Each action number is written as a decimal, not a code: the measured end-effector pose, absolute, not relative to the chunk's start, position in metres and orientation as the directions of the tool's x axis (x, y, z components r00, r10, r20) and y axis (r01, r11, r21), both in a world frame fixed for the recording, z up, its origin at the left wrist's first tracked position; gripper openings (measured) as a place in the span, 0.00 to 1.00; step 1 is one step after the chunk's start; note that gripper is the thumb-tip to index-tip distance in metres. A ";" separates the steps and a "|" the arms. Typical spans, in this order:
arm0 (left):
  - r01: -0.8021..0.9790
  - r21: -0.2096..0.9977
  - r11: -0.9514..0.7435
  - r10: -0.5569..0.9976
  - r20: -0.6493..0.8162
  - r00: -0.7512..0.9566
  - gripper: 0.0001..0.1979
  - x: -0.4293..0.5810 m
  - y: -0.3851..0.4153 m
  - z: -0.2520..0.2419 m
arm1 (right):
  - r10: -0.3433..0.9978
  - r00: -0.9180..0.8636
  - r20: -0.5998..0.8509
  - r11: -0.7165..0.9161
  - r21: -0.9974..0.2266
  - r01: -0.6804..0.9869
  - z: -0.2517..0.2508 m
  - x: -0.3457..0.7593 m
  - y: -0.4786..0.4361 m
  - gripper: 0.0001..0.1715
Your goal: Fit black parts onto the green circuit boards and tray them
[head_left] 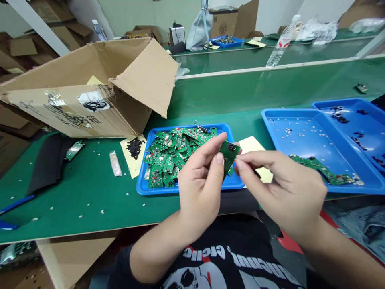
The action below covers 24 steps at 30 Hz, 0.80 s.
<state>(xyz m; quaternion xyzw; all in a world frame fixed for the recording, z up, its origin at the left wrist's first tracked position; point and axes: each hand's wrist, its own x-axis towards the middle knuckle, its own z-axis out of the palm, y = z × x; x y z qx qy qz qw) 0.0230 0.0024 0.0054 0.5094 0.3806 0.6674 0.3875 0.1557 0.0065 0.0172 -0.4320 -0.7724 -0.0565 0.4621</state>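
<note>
A small green circuit board with a dark metal port point(231, 152) sits upright between the hands, its port facing up and toward the camera. The left hand point(200, 182) grasps it firmly between thumb and bent fingers, while the fingertips point(239, 163) of the right hand point(281, 190) close against its right edge; whether they are gripping the board or only touching it, I cannot tell. Directly behind and below the hands, a bright blue rectangular plastic tray point(143, 176) holds a heap of green circuit boards point(171, 156), and the hands partly block its near side. To the right, a wider blue plastic tray point(270, 116) holds scattered pale specks and a line of green boards point(320, 170) near its front edge, with another blue tray point(349, 105) beside it. Left of the heaped tray, a pale yellow paper sheet point(131, 162) carries a pile of small black pieces point(134, 147), and a clear plastic packet point(116, 163) lies just beside it. Farther left on the green bench mat point(90, 200), one green board point(74, 150) rests against a black cloth point(49, 164). Beyond them, an open brown cardboard box point(75, 98) stands on the bench, with a clear plastic water bottle point(279, 46) on the far bench.
</note>
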 end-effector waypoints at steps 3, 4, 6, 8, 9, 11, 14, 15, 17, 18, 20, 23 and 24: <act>-0.146 0.905 -0.399 0.912 0.376 -0.161 0.15 0.021 0.003 0.007 | 0.633 -0.197 0.748 0.601 -0.316 0.734 0.020 0.162 0.009 0.04; -0.159 0.909 -0.385 0.920 0.365 -0.144 0.14 0.020 0.002 0.007 | 0.632 -0.213 0.745 0.602 -0.300 0.740 0.023 0.164 0.010 0.04; -0.194 0.923 -0.332 0.943 0.322 -0.081 0.14 0.017 0.001 0.010 | 0.610 -0.271 0.745 0.624 -0.241 0.743 0.028 0.167 0.012 0.05; -0.202 0.945 -0.257 0.964 0.267 0.021 0.14 0.011 0.001 0.015 | 0.574 -0.350 0.740 0.658 -0.162 0.736 0.034 0.171 0.014 0.05; -0.185 0.958 -0.220 0.968 0.238 0.082 0.15 0.008 0.002 0.018 | 0.556 -0.390 0.734 0.676 -0.127 0.726 0.036 0.174 0.016 0.06; -0.131 0.978 -0.160 0.958 0.186 0.218 0.16 -0.002 0.006 0.024 | 0.516 -0.461 0.722 0.727 -0.085 0.681 0.040 0.179 0.020 0.08; -0.073 0.995 -0.073 0.886 0.098 0.452 0.22 -0.020 0.014 0.035 | 0.474 -0.550 0.688 0.804 -0.084 0.589 0.043 0.188 0.027 0.12; -0.063 0.997 -0.041 0.846 0.069 0.529 0.25 -0.025 0.017 0.038 | 0.470 -0.588 0.659 0.829 -0.100 0.551 0.043 0.191 0.030 0.15; -0.042 0.999 0.022 0.750 0.011 0.661 0.29 -0.033 0.023 0.043 | 0.451 -0.677 0.581 0.882 -0.176 0.437 0.044 0.194 0.034 0.18; -0.031 0.998 0.054 0.700 -0.016 0.714 0.30 -0.036 0.026 0.045 | 0.424 -0.723 0.545 0.905 -0.232 0.356 0.043 0.194 0.035 0.18; -0.017 0.992 0.124 0.610 -0.062 0.790 0.32 -0.038 0.033 0.047 | 0.368 -0.778 0.509 0.912 -0.359 0.197 0.042 0.193 0.037 0.15; -0.036 0.968 0.250 0.588 -0.122 0.799 0.29 -0.037 0.045 0.045 | 0.390 -0.748 0.537 0.875 -0.469 0.119 0.038 0.189 0.036 0.12; -0.059 0.958 0.281 0.619 -0.134 0.774 0.26 -0.037 0.049 0.042 | 0.424 -0.714 0.557 0.867 -0.478 0.142 0.036 0.188 0.035 0.11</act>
